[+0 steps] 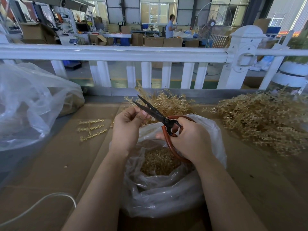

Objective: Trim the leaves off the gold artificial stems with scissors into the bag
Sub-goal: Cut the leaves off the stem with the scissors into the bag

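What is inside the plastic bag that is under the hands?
The bag holds a heap of small gold leaves. The right hand and scissors cover part of the opening, and the bottom is hidden.

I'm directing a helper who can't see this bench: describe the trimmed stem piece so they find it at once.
Start at the open plastic bag of gold clippings in front of the person. Left of it, on the brown cardboard, lies a small gold stem piece. Unlike the bushy heaps behind and to the right, it lies flat and alone, three bare knobbed prongs.
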